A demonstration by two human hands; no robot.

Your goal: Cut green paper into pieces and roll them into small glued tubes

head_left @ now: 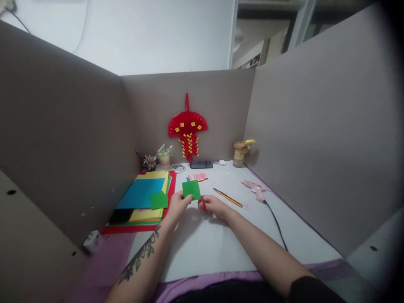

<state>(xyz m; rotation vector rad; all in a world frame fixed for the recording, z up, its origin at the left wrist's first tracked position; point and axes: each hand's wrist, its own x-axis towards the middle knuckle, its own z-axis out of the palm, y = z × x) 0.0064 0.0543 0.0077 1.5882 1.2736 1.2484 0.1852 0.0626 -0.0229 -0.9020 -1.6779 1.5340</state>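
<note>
My left hand (179, 204) pinches a small green paper square (191, 190) by its lower edge, thumb on top, above the white table. Close by on the right, my right hand (212, 205) is closed around the red handle of scissors (203, 204). The blades are mostly hidden by the paper and fingers. A second green paper piece (159, 200) lies to the left on a stack of coloured paper, topped by a blue sheet (142, 192). Behind the held square is a row of small pink strips (200, 176).
Right of my hands lie a pencil (233, 200) and a pink glue gun (256, 189) with a black cord. A red paper ornament (188, 126) hangs on the back panel. Along the back stand a lidded cup (239, 155), tape rolls (178, 168) and a dark case (201, 164). Grey panels enclose three sides.
</note>
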